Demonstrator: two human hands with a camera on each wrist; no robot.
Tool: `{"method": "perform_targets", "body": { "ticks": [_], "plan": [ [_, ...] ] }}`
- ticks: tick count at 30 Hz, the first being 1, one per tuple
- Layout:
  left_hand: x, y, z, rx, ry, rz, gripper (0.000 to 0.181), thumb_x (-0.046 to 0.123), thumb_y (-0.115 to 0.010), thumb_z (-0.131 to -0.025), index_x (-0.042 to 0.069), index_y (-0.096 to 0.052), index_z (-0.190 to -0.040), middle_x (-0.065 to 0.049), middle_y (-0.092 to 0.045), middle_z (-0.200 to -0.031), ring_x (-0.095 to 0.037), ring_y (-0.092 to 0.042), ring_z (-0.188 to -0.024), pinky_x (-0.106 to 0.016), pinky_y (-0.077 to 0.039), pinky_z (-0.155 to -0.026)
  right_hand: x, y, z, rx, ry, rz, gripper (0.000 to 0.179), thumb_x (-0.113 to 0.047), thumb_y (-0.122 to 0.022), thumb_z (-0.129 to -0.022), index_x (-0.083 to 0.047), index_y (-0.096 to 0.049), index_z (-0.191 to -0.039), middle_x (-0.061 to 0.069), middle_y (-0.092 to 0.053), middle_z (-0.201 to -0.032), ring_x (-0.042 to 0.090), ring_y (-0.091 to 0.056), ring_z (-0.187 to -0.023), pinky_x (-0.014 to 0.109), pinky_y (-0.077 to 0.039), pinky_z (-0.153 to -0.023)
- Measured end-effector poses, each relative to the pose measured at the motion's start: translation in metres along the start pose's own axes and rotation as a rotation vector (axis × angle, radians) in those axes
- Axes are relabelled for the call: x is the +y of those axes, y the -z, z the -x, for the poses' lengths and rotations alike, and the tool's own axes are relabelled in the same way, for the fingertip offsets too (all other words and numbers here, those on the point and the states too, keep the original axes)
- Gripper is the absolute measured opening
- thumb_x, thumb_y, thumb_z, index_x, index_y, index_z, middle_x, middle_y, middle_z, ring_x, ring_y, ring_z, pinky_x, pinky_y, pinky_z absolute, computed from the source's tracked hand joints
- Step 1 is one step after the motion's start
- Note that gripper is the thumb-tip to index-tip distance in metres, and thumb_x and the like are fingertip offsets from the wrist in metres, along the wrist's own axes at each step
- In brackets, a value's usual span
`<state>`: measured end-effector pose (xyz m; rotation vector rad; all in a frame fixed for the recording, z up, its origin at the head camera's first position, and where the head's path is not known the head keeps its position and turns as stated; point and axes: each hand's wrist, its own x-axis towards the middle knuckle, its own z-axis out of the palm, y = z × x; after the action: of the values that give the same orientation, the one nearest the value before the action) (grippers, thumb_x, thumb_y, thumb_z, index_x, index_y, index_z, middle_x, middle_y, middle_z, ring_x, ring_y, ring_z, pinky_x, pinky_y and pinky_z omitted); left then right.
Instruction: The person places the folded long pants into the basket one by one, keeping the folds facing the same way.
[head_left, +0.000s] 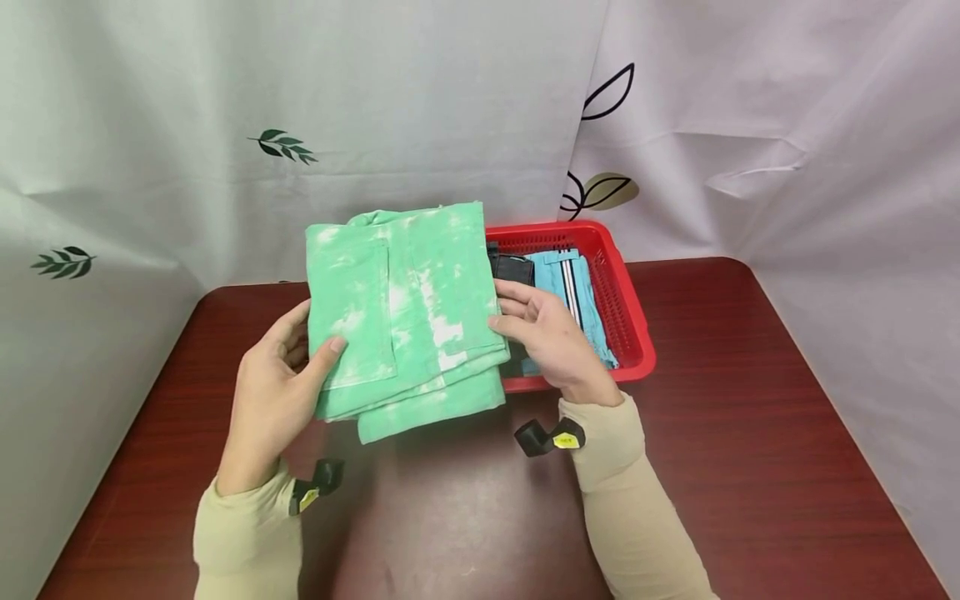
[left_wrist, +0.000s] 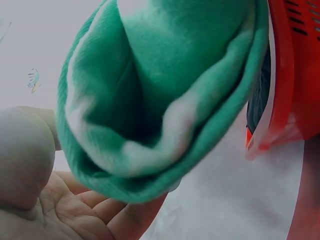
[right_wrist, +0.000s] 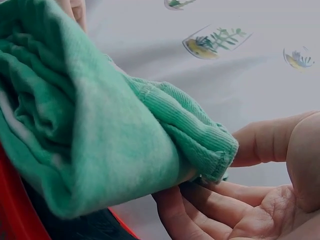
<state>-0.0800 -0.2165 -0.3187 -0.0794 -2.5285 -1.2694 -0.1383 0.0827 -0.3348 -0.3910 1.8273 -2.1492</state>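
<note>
A folded green garment with white tie-dye patches (head_left: 405, 308) is held up in the head view, in front of the basket's left part. My left hand (head_left: 277, 375) grips its left edge, thumb on the front face and fingers behind. On the other side my right hand (head_left: 547, 333) pinches the right edge between thumb and fingers. The left wrist view shows the garment's thick rolled fold (left_wrist: 150, 165) above the left palm. In the right wrist view, a stitched corner (right_wrist: 215, 155) sits between the right thumb and fingers.
Behind the garment stands a red plastic basket (head_left: 637, 333), its left part hidden. Inside lie a folded light-blue garment with dark and white stripes (head_left: 555, 275) and a black item (head_left: 513, 268). The dark red table (head_left: 750, 433) meets pale curtains (head_left: 450, 100) printed with leaves.
</note>
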Motion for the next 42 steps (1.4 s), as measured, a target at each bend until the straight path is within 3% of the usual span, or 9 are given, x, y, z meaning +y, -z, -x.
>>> {"method": "perform_targets", "body": {
  "ticks": [23, 42],
  "plan": [
    [0.004, -0.029, -0.009, -0.024, 0.011, 0.097, 0.054, 0.024, -0.067, -0.098, 0.015, -0.05, -0.149, -0.008, -0.066, -0.122, -0.007, -0.066, -0.092, -0.015, -0.053, -0.071, -0.009, 0.031, 0.009, 0.005, -0.046, 0.016, 0.06, -0.003, -0.062, -0.097, -0.004, -0.04, -0.153, 0.016, -0.061, -0.136, 0.025, -0.067, -0.111, 0.034, -0.057, -0.089],
    [0.002, -0.048, -0.021, -0.035, 0.004, 0.156, 0.054, 0.026, -0.067, -0.099, 0.015, -0.05, -0.149, -0.008, -0.067, -0.12, -0.013, -0.068, -0.091, -0.019, -0.055, -0.07, -0.009, 0.048, 0.009, 0.09, -0.117, 0.068, 0.063, -0.009, -0.065, -0.097, -0.008, -0.04, -0.154, 0.014, -0.061, -0.136, 0.022, -0.07, -0.106, 0.035, -0.056, -0.09]
  ]
}}
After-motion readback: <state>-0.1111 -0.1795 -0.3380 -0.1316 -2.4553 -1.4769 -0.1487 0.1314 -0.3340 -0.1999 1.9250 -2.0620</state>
